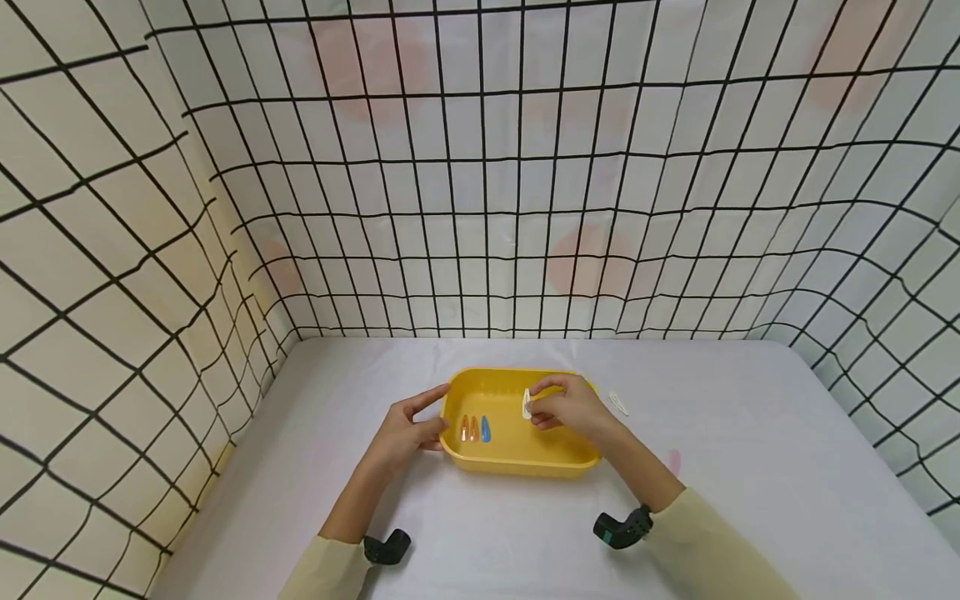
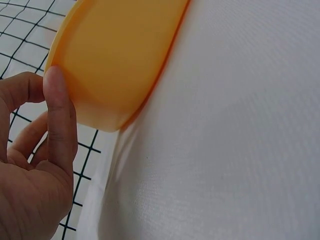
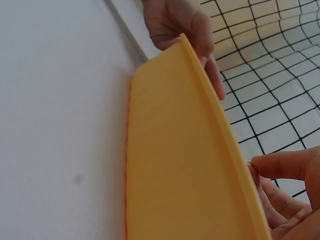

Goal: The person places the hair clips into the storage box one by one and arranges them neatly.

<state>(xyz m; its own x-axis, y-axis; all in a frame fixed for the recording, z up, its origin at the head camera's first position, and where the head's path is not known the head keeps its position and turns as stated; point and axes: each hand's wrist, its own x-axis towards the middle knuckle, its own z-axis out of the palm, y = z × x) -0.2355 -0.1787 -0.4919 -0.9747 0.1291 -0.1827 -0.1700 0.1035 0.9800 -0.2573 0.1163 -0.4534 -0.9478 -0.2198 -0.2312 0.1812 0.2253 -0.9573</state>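
Observation:
A yellow tray (image 1: 495,466) with raised sides sits on the table. My left hand (image 1: 405,435) holds its left end, with the thumb and fingers at the rim, as the left wrist view shows up close. Over the tray's right half, my right hand (image 1: 567,407) pinches a white snap hair clip (image 1: 527,404) between thumb and fingertips. Inside the tray at the left, two orange hair clips (image 1: 469,428) and a blue hair clip (image 1: 486,429) lie side by side. In the right wrist view the tray wall hides most of the pinched clip.
White clips (image 1: 618,403) lie on the table just right of the tray, near my right wrist. A black wire grid (image 1: 517,183) stands behind the table (image 1: 750,467) and along both sides. Each wrist carries a black device (image 1: 624,527).

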